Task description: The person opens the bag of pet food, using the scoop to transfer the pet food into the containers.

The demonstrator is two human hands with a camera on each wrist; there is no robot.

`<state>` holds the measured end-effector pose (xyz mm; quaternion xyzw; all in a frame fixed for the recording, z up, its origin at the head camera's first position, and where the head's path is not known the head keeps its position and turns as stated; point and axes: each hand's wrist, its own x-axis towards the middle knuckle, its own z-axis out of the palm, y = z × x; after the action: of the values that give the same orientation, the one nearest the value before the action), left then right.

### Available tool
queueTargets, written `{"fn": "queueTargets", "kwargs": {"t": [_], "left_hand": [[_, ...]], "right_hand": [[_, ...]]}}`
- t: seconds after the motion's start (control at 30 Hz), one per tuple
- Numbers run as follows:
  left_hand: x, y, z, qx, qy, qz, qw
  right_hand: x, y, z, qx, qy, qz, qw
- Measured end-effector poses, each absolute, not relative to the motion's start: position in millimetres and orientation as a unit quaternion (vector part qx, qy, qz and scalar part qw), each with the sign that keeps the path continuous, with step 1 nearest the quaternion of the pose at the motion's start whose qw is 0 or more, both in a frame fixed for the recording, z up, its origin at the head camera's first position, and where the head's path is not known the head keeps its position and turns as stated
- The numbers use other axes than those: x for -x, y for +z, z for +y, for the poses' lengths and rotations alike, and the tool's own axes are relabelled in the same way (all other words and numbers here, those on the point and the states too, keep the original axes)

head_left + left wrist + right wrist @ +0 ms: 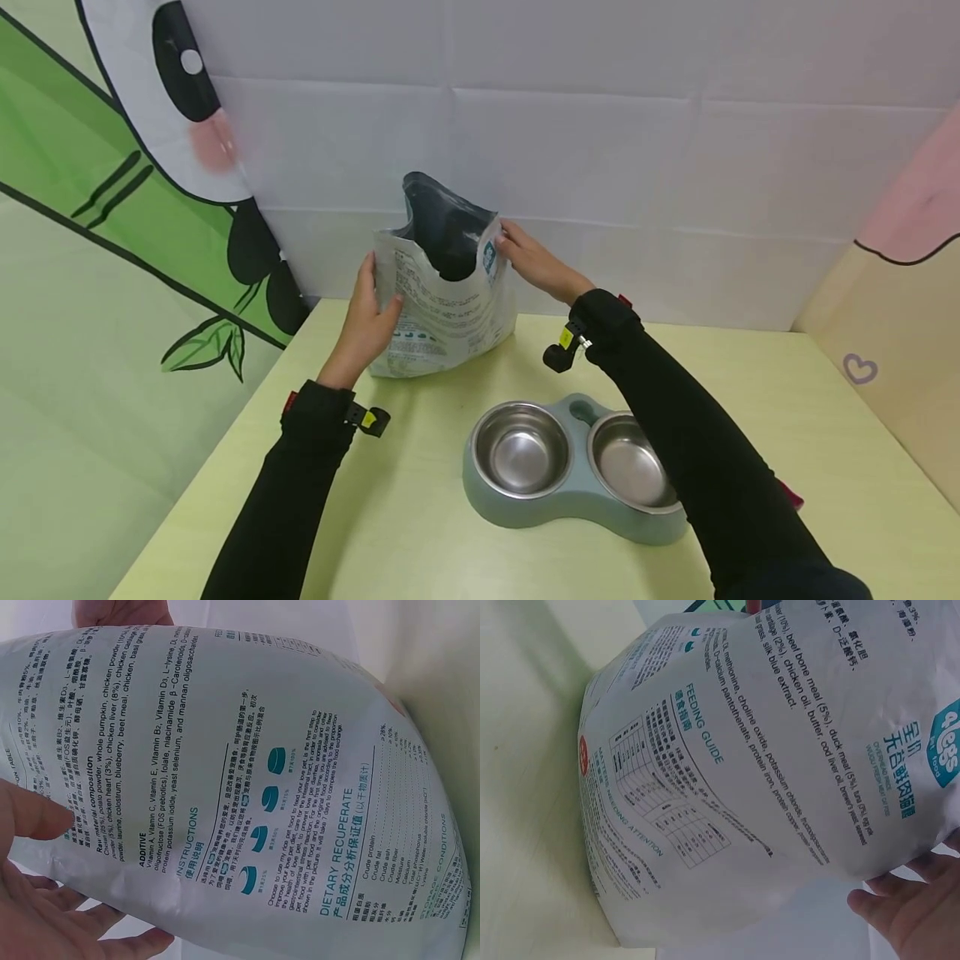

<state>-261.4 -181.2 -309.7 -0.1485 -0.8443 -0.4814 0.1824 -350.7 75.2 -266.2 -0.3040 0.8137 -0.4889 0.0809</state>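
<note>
An open white pet food bag [450, 321] with a dark silvery lining stands on the table at the back, its torn mouth gaping upward. My left hand [367, 321] grips its left side, and in the left wrist view the thumb lies across the printed front with the fingers round the edge. At the upper right edge, near the mouth, my right hand [542, 265] holds the bag. Printed feeding text [705, 727] covers the side in the right wrist view. The contents are hidden by the bag's front wall.
Nearer me on the pale yellow table [420, 517] sits a blue-green double feeder [577, 500] with two steel bowls. The left bowl [521, 450] holds nothing; my right forearm partly covers the right bowl [630, 467]. A white printed backdrop [570, 150] rises right behind the bag.
</note>
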Motion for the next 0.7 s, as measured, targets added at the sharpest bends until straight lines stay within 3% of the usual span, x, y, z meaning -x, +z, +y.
{"fn": "queueTargets", "kwargs": {"t": [0.7], "left_hand": [[264.0, -314.0, -177.6, 0.123, -0.466, -0.853, 0.199]], "right_hand": [[354.2, -274.0, 77.0, 0.309, -0.547, 0.773, 0.087]]}}
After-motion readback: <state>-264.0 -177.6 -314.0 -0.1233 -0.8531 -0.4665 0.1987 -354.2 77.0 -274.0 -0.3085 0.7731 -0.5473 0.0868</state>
